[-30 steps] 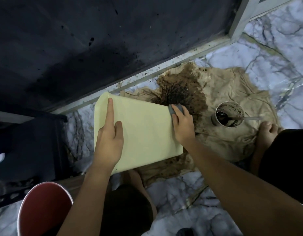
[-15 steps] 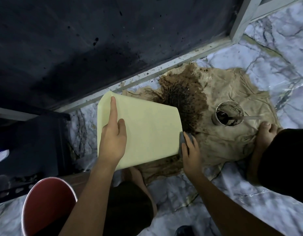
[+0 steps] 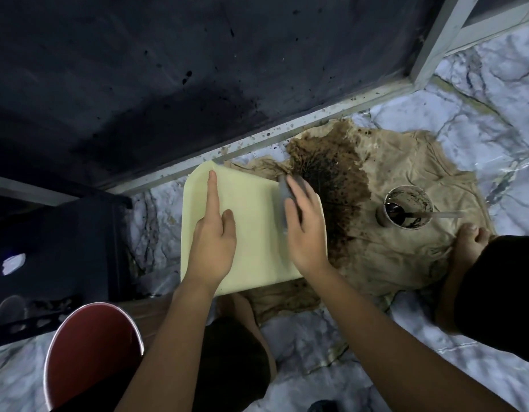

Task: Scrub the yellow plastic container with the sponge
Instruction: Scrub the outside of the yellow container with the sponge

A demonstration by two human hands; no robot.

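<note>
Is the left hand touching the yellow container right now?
Touching. The head view shows the left hand lying flat on the yellow container, forefinger stretched along its surface, no gap visible.

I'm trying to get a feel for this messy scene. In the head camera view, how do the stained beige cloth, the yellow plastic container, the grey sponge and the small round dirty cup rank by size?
1. Stained beige cloth, partly covered
2. Yellow plastic container
3. Small round dirty cup
4. Grey sponge

The sponge lies mostly under the right hand, so its rank below the cup is unsure.
</note>
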